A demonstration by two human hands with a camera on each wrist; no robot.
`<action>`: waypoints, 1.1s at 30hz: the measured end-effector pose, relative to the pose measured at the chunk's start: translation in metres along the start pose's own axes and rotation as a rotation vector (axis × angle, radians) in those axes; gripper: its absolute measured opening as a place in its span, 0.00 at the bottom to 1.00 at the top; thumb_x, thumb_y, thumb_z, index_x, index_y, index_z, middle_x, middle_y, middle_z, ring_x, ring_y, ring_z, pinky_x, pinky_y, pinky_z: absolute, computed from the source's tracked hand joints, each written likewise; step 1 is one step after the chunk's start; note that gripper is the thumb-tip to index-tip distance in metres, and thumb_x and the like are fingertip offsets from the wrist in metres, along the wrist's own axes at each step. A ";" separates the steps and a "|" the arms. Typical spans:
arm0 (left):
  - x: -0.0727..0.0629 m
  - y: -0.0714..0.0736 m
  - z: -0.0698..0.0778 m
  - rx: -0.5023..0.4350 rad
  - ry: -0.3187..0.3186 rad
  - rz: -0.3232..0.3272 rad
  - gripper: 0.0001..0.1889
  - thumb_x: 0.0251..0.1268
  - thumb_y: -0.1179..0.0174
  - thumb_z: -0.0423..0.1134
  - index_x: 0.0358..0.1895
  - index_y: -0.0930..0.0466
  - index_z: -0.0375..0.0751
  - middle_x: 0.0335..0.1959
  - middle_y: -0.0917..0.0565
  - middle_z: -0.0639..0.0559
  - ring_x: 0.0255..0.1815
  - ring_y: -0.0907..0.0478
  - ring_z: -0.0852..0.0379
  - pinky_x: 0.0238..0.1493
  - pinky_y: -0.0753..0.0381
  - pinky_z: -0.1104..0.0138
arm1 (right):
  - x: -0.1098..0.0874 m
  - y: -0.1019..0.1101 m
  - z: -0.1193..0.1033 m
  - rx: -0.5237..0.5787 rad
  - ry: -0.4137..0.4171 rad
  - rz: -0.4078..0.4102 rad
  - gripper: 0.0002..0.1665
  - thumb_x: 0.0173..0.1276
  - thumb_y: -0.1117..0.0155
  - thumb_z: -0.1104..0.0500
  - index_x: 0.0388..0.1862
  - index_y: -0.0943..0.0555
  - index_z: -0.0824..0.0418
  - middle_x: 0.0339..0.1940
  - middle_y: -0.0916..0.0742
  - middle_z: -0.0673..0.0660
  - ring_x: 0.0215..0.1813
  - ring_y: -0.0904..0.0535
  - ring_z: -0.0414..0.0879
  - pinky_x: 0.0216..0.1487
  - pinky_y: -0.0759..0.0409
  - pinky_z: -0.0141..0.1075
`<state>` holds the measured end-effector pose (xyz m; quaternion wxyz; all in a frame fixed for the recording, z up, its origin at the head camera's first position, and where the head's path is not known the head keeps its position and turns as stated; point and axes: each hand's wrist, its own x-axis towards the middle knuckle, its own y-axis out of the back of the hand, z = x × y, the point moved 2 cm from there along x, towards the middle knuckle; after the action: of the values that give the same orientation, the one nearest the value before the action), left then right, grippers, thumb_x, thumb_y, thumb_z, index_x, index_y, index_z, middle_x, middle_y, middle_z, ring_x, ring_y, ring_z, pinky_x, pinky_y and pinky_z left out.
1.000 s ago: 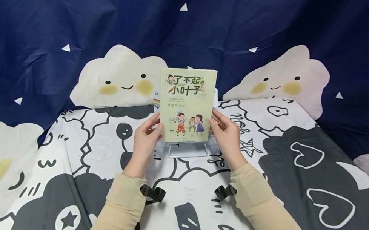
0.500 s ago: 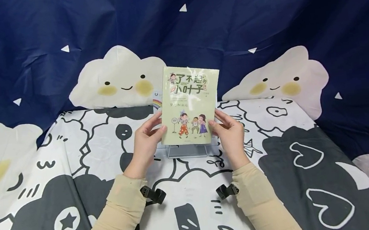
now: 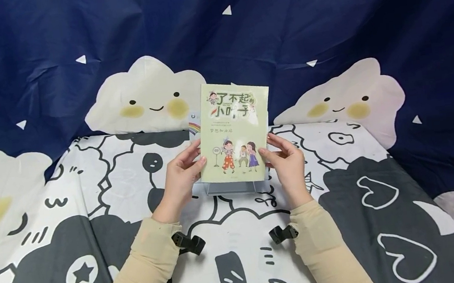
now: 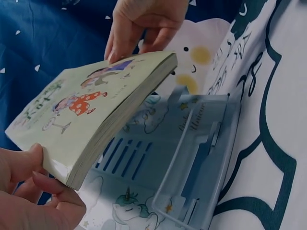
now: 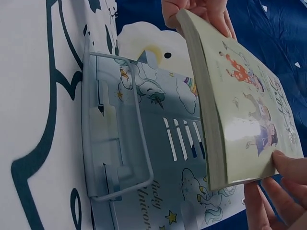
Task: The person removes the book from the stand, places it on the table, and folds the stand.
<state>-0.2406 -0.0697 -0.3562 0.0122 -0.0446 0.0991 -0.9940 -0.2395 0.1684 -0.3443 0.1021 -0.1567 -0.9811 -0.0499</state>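
Observation:
A pale green paperback book with cartoon children on its cover is held up between both hands, its cover facing the head camera. My left hand grips its lower left edge, thumb on the cover and fingers behind. On the opposite edge my right hand holds it the same way. Behind and below the book stands a pale blue book stand with unicorn prints and slots. Both wrist views show a gap between the book's lower edge and the stand's front wire frame. In the head view the book hides most of the stand.
The stand rests on a white and black cartoon-print cloth covering the table. A dark blue curtain with smiling clouds and white triangles hangs behind. A black camera mount sits at each wrist.
The book has come slightly down and to the right, with its lower edge now overlapping more of the stand's front frame in the head view. Both hands moved with it, keeping their grip.

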 end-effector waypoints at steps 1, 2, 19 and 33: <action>0.000 0.000 0.000 -0.006 0.005 -0.004 0.26 0.68 0.40 0.26 0.69 0.26 0.43 0.62 0.20 0.40 0.41 0.19 0.63 0.34 0.17 0.73 | 0.000 0.001 0.000 -0.007 -0.004 -0.007 0.29 0.63 0.29 0.66 0.64 0.21 0.60 0.58 0.15 0.61 0.32 0.19 0.32 0.35 0.14 0.30; -0.001 -0.001 0.000 -0.008 0.007 -0.009 0.26 0.68 0.41 0.26 0.69 0.27 0.43 0.62 0.20 0.39 0.41 0.19 0.63 0.34 0.17 0.73 | 0.001 0.001 0.000 -0.015 -0.010 -0.017 0.29 0.63 0.29 0.66 0.65 0.21 0.60 0.59 0.15 0.61 0.33 0.19 0.32 0.35 0.15 0.28; -0.006 -0.003 0.005 -0.003 0.019 -0.020 0.25 0.69 0.41 0.28 0.68 0.25 0.45 0.61 0.19 0.37 0.40 0.17 0.64 0.35 0.16 0.72 | 0.005 0.005 0.000 -0.108 -0.104 -0.182 0.26 0.70 0.35 0.59 0.65 0.23 0.64 0.57 0.17 0.66 0.36 0.22 0.33 0.36 0.19 0.26; -0.006 0.009 0.014 0.074 0.081 -0.006 0.25 0.68 0.38 0.30 0.68 0.25 0.46 0.61 0.19 0.39 0.37 0.18 0.66 0.32 0.21 0.75 | -0.001 -0.002 -0.004 -0.055 -0.076 -0.153 0.23 0.68 0.33 0.63 0.59 0.22 0.71 0.39 0.17 0.50 0.31 0.22 0.33 0.32 0.19 0.26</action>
<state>-0.2335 -0.0814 -0.3445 0.0067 -0.0043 0.0628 -0.9980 -0.2386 0.1658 -0.3404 0.0562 -0.0857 -0.9916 -0.0784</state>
